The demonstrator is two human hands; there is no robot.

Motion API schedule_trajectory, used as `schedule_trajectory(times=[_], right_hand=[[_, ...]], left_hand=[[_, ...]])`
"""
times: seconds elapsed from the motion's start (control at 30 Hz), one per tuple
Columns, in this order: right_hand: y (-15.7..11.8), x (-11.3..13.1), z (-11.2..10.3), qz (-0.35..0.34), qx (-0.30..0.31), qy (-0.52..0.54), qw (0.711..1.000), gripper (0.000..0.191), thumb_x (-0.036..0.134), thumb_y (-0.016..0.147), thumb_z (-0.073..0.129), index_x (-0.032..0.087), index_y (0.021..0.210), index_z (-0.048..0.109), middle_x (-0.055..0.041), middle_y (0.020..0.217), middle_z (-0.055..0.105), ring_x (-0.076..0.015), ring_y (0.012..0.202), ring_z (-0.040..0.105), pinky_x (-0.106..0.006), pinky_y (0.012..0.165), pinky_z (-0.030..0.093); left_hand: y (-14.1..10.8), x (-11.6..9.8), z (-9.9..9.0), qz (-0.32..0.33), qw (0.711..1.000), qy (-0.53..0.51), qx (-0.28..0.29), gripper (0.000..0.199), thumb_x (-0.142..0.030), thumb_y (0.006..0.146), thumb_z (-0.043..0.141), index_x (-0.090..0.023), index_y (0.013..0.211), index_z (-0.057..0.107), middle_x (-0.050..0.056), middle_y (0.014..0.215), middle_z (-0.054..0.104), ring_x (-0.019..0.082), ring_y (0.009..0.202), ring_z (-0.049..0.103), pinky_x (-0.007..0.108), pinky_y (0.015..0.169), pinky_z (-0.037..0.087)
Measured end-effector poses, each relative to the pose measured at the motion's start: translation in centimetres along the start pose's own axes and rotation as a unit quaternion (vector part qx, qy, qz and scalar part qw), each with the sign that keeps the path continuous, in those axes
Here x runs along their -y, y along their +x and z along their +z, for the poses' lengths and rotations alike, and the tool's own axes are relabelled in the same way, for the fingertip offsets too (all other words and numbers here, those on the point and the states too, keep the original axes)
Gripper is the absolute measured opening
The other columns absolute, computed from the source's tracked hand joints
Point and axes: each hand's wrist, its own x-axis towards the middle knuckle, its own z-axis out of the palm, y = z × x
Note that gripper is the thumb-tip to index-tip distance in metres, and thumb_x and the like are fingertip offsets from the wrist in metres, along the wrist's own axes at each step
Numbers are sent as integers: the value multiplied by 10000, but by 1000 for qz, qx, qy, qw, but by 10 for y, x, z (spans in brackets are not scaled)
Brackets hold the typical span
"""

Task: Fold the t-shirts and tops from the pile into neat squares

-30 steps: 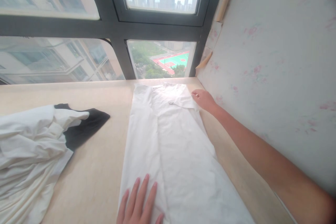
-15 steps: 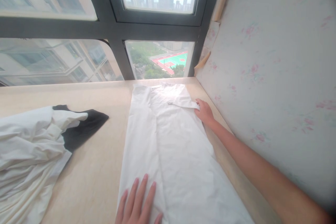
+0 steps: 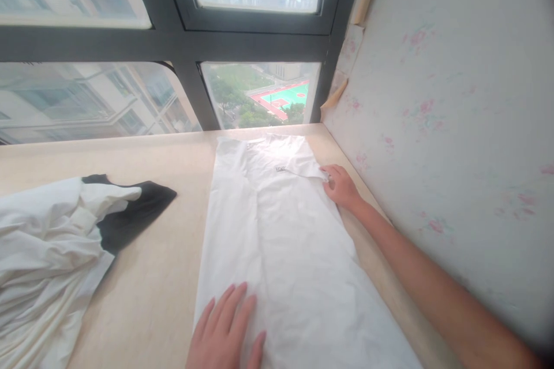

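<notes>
A white shirt (image 3: 298, 242) lies lengthwise on the pale wooden surface, folded, with a small dark print near its far end. My right hand (image 3: 341, 187) pinches a sleeve edge of the shirt at its far right side, fingers closed on the cloth. Flat on the near left part of the shirt rests my left hand (image 3: 227, 326), fingers apart and slightly bent, holding nothing. The near end of the shirt runs out of view at the bottom.
At left lies a crumpled white cloth (image 3: 43, 242) with a black piece (image 3: 134, 213) showing from under it. The wooden surface (image 3: 142, 294) meets a dark-framed window (image 3: 259, 43) at the back. A flower-patterned wall (image 3: 454, 109) stands close on the right.
My right hand has turned slightly and shifted a little, still pinching the sleeve edge. My left hand's fingers have bent a bit more on the shirt. The view has moved slightly.
</notes>
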Motion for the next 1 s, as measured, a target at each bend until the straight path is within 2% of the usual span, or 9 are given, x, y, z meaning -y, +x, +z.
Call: schedule_trajectory(times=[0.1,0.17,0.33,0.47,0.57,0.67,0.77,0.87,1.0], right_hand=[[-1,-7,3,59,-35,22,997,528,81,690,515,187,1198,613,-108,1189,633,-255,1103,576,-395,999,453],[0,-9,5,113,-56,31,991,426,106,709,509,176,1105,652,-108,1096,664,-241,979,617,-370,914,485],[4,-8,4,174,-33,76,981,190,235,810,516,217,926,665,-48,881,699,-191,752,626,-308,736,467],[4,-6,2,193,-9,77,978,90,284,817,550,244,870,609,-22,808,685,-189,742,624,-292,696,432],[5,-4,2,200,-2,77,977,64,278,817,552,251,866,581,-14,794,675,-188,739,622,-289,675,415],[5,-5,3,186,-4,69,980,57,230,808,537,250,847,573,-16,800,667,-189,736,613,-295,678,413],[5,-7,4,148,-15,61,987,129,169,795,514,248,859,593,-29,835,663,-196,763,602,-306,715,436],[5,-10,2,92,-27,38,995,228,124,809,486,233,917,654,-49,880,654,-217,859,598,-322,766,458],[3,-16,-3,49,-19,-7,999,261,121,857,488,221,905,725,-55,835,631,-223,885,582,-339,785,467]], left_hand=[[75,4,-7,-89,989,-110,46,361,-397,930,507,-238,1240,599,71,1277,652,224,1145,625,368,942,516],[142,6,2,-132,969,-184,96,358,-370,947,473,-219,1253,583,64,1276,650,211,1152,620,356,961,508],[314,18,66,-176,954,-209,120,441,-330,937,489,-144,1337,505,138,1344,583,250,1197,574,375,1007,442],[406,29,122,-189,952,-202,133,486,-359,926,525,-94,1330,478,186,1288,594,272,1180,566,385,981,429],[442,30,151,-193,948,-207,148,498,-406,919,550,-88,1297,486,186,1227,626,261,1134,578,371,946,434],[460,28,169,-184,947,-217,151,474,-334,890,604,-101,1291,506,185,1272,604,258,1155,562,367,957,423],[471,29,183,-177,945,-234,146,355,-229,882,592,-143,1226,581,139,1284,607,230,1148,567,363,963,432],[477,35,194,-190,941,-244,137,263,-235,882,593,-166,1132,637,94,1250,627,208,1097,591,381,942,466],[477,42,203,-224,938,-239,115,252,-160,861,548,-189,1075,678,91,1211,661,204,1064,611,340,918,472]])
